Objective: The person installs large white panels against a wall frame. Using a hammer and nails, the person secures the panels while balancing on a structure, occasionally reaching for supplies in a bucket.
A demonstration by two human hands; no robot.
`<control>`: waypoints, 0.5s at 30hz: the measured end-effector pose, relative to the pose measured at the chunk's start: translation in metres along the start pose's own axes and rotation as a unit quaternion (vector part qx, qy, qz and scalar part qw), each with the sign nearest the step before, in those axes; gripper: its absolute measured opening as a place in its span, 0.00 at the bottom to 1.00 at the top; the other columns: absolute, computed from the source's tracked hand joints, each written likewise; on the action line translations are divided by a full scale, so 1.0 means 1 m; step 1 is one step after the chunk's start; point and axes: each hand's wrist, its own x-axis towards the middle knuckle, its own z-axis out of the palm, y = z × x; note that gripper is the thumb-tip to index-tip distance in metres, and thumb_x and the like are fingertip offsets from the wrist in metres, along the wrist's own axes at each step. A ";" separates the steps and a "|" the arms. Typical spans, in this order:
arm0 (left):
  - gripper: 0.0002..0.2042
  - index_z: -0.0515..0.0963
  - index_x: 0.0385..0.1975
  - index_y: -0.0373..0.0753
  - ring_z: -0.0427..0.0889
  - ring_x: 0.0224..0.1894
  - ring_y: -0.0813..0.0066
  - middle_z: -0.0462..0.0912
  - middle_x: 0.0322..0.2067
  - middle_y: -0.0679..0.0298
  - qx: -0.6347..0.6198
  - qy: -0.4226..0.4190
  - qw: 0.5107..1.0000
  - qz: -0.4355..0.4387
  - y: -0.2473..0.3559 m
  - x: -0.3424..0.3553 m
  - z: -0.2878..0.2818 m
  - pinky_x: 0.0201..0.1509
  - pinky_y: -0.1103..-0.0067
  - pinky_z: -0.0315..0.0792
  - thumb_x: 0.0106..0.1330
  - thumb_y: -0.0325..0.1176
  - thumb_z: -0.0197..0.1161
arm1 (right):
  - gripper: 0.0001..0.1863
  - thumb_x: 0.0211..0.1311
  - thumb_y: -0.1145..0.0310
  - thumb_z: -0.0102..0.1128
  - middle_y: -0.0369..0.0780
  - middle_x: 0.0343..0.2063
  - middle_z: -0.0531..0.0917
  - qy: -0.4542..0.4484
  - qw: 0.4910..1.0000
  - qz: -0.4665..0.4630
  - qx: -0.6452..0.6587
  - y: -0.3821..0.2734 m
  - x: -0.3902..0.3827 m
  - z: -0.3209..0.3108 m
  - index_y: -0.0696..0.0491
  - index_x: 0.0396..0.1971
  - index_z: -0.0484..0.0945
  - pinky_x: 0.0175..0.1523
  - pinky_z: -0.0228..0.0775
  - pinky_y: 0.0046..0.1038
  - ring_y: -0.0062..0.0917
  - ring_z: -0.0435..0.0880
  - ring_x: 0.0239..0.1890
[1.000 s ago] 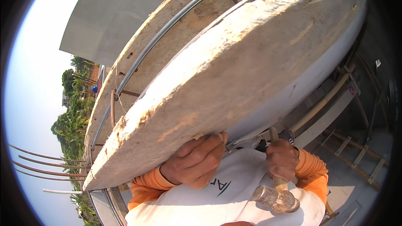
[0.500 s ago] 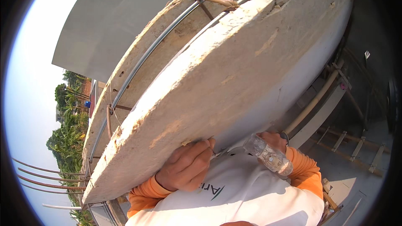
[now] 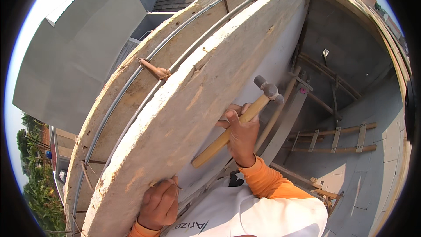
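Observation:
My right hand (image 3: 244, 138) is wrapped round the wooden handle of a hammer (image 3: 217, 148). The metal hammer head (image 3: 268, 88) points up and away from me, beside the face of a large pale curved panel (image 3: 184, 105). Lower down, my left hand (image 3: 160, 204) is closed in a pinch against that same panel, next to a small chipped spot. Whatever its fingertips hold is too small or hidden to make out. Both sleeves are orange.
Behind the near panel stands a second curved panel (image 3: 103, 101), with bent metal rods (image 3: 125, 88) and short ties between them. At right, a deep recess holds a wooden ladder-like frame (image 3: 335, 138) and poles (image 3: 280, 109). A grey wall (image 3: 79, 52) rises at left.
The hammer has swung up and away from my body, its whole handle now showing. My view has shifted, so my left hand appears lower and further left, still against the panel.

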 end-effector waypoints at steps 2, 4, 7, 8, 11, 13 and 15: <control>0.08 0.80 0.26 0.29 0.82 0.40 0.63 0.81 0.36 0.60 0.001 -0.007 1.000 -0.013 0.001 0.000 -0.003 0.37 0.72 0.76 0.50 0.13 0.73 | 0.22 0.61 0.76 0.71 0.43 0.32 0.78 -0.010 1.000 0.005 0.008 -0.005 0.000 0.005 0.53 0.30 0.59 0.31 0.88 0.28 0.22 0.83 0.29; 0.08 0.81 0.25 0.30 0.82 0.43 0.65 0.82 0.36 0.61 0.021 -0.009 1.000 -0.016 0.003 0.000 -0.002 0.39 0.73 0.76 0.50 0.15 0.74 | 0.23 0.58 0.78 0.72 0.42 0.30 0.77 -0.016 1.000 0.015 -0.003 -0.007 0.003 0.007 0.54 0.30 0.59 0.30 0.88 0.28 0.22 0.84 0.29; 0.07 0.82 0.24 0.33 0.82 0.47 0.69 0.84 0.37 0.64 0.072 -0.006 0.997 -0.005 0.003 0.000 -0.003 0.44 0.76 0.75 0.51 0.19 0.75 | 0.25 0.56 0.81 0.73 0.41 0.29 0.75 -0.048 0.997 -0.016 -0.054 -0.007 0.007 0.009 0.55 0.32 0.59 0.29 0.88 0.26 0.23 0.85 0.28; 0.06 0.82 0.25 0.34 0.82 0.47 0.69 0.84 0.37 0.64 0.079 0.000 0.997 -0.008 0.004 -0.001 -0.003 0.45 0.76 0.75 0.52 0.20 0.76 | 0.25 0.55 0.80 0.74 0.41 0.29 0.75 -0.045 0.998 -0.001 -0.049 -0.009 0.008 0.011 0.55 0.32 0.59 0.29 0.88 0.25 0.23 0.85 0.28; 0.05 0.84 0.27 0.36 0.81 0.50 0.68 0.83 0.39 0.65 0.163 0.026 0.986 0.000 0.006 -0.009 0.007 0.47 0.74 0.76 0.56 0.24 0.75 | 0.26 0.55 0.80 0.75 0.40 0.29 0.74 -0.043 0.998 0.031 -0.042 -0.015 0.006 0.015 0.56 0.33 0.58 0.28 0.87 0.24 0.24 0.86 0.28; 0.04 0.85 0.29 0.37 0.80 0.52 0.66 0.81 0.43 0.65 0.235 0.046 0.971 -0.003 0.008 -0.015 0.012 0.50 0.72 0.77 0.61 0.30 0.73 | 0.26 0.55 0.79 0.75 0.40 0.29 0.74 -0.052 0.997 0.034 -0.049 -0.017 0.007 0.013 0.57 0.34 0.58 0.28 0.87 0.24 0.24 0.86 0.28; 0.10 0.85 0.31 0.39 0.79 0.55 0.63 0.79 0.46 0.63 0.314 0.054 0.948 -0.024 0.016 -0.021 0.010 0.53 0.70 0.78 0.69 0.38 0.68 | 0.26 0.55 0.80 0.75 0.40 0.29 0.73 -0.050 0.998 0.037 -0.031 -0.019 0.008 0.013 0.56 0.34 0.58 0.28 0.87 0.24 0.24 0.86 0.28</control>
